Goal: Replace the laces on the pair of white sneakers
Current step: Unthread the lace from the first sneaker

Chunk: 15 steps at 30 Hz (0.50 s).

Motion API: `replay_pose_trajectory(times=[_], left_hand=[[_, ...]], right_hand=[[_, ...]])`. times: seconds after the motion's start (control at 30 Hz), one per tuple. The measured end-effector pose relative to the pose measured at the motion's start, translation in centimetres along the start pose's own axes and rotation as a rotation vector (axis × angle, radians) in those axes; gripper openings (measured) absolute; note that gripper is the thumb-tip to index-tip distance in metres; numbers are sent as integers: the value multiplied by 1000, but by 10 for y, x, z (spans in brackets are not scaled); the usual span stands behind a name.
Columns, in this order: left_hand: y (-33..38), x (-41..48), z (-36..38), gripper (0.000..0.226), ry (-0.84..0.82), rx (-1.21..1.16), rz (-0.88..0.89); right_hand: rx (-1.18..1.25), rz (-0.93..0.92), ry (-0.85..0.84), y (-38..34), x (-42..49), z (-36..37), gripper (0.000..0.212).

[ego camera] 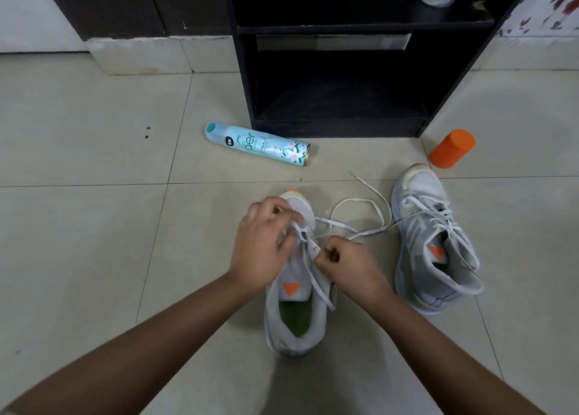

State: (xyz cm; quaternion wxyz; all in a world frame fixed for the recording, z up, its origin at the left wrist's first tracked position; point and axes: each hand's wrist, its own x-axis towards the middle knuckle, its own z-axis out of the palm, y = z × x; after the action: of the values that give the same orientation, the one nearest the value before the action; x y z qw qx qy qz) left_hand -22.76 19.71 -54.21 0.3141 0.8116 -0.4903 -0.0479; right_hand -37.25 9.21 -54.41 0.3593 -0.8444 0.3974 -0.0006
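Two white sneakers stand on the tiled floor. The near sneaker sits in front of me, toe pointing away, with an orange triangle on its tongue and a green insole. Its white lace is partly threaded, and the loose end loops over the floor to the right. My left hand pinches the lace at the lower eyelets near the toe. My right hand is closed on the lace at an eyelet on the shoe's right side. The second sneaker stands to the right, fully laced.
A pale blue spray can lies on its side beyond the near shoe. An orange capped bottle stands at the right by a black open shelf unit. Bare tiles lie to the left.
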Motion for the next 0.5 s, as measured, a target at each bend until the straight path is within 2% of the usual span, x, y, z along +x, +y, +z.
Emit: replay_pose_trajectory(times=[0.03, 0.07, 0.13, 0.2, 0.3, 0.4, 0.5], left_hand=[[2, 2, 1, 19, -40, 124, 94], [4, 2, 2, 19, -91, 199, 115], [4, 3, 7, 14, -162, 217, 51], [-3, 3, 10, 10, -176, 128, -8], [-10, -3, 16, 5, -78, -117, -74], [-17, -7, 15, 9, 82, -390, -367], [-50, -11, 11, 23, 272, -658, -857]], right_hand=[[-5, -3, 2, 0, 0, 0, 27], [-8, -6, 2, 0, 0, 1, 28], [-6, -11, -3, -1, 0, 1, 28], [-17, -12, -10, -2, 0, 1, 27], [-31, 7, -15, 0, 0, 0, 29], [-10, 45, -28, 3, 0, 0, 28], [5, 62, -36, 5, 0, 1, 28]])
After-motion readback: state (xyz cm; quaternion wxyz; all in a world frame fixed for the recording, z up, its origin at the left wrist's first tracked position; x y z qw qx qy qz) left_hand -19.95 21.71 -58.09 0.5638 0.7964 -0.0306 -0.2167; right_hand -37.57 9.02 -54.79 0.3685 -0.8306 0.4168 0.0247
